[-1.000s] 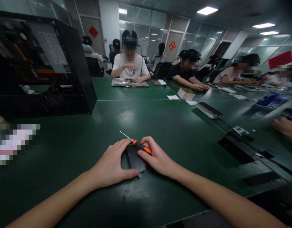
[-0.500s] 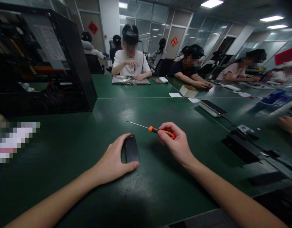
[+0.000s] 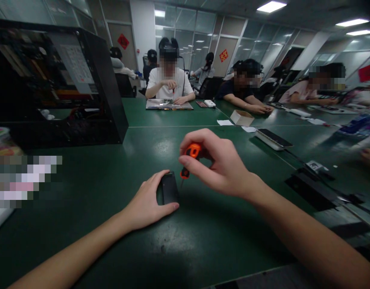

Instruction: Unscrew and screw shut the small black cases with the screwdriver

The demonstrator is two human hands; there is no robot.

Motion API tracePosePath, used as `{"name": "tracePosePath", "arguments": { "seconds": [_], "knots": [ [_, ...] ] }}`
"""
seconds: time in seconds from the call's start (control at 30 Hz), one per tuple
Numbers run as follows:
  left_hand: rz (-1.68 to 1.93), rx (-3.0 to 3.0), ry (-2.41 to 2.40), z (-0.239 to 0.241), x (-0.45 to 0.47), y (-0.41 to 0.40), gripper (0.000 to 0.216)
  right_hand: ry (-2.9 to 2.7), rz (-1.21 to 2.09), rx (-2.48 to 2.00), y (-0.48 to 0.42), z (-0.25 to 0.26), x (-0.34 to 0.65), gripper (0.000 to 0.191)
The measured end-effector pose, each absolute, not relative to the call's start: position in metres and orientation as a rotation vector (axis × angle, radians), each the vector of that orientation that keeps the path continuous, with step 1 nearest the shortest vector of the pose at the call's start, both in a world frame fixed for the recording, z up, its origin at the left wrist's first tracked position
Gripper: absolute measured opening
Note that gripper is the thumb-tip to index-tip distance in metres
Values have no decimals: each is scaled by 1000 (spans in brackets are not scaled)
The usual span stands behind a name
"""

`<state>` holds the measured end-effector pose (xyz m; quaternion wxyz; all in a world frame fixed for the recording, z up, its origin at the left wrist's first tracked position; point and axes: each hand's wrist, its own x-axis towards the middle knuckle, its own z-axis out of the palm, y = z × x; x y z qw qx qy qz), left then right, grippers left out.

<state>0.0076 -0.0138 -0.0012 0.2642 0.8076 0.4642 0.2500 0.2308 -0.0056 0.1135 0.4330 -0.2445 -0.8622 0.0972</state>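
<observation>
A small black rectangular box (image 3: 171, 188) lies on the green table (image 3: 137, 253). My left hand (image 3: 147, 200) grips it between thumb and fingers, the fingers at its far end and the thumb at its near end. My right hand (image 3: 216, 164) is raised just to the right of the box, closed round the orange and black handle of a screwdriver (image 3: 194, 150). The screwdriver stands close to upright with its shaft pointing down, beside the box's right edge. Whether its tip touches anything, I cannot tell.
An open black computer case (image 3: 109, 88) stands at the left. To the right are a small cardboard box (image 3: 242, 118), a phone (image 3: 275, 137) on a white block, and a black adapter with cables (image 3: 311, 188). Across the table a person (image 3: 168, 80) works on a flat panel.
My right hand has lifted and moved left toward the box. The screwdriver has turned from lying nearly level to pointing downward. My left hand keeps its hold on the box.
</observation>
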Motion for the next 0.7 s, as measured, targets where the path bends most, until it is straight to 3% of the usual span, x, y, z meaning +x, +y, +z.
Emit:
{"name": "tracePosePath", "arguments": {
  "seconds": [0.2,0.7],
  "knots": [
    [650,2215,1218,0,8,-12,78,-2261,166,-378,6,109,210,7],
    [595,2252,1247,-1,6,-12,89,-2228,247,-388,17,97,220,6]
  ]
}}
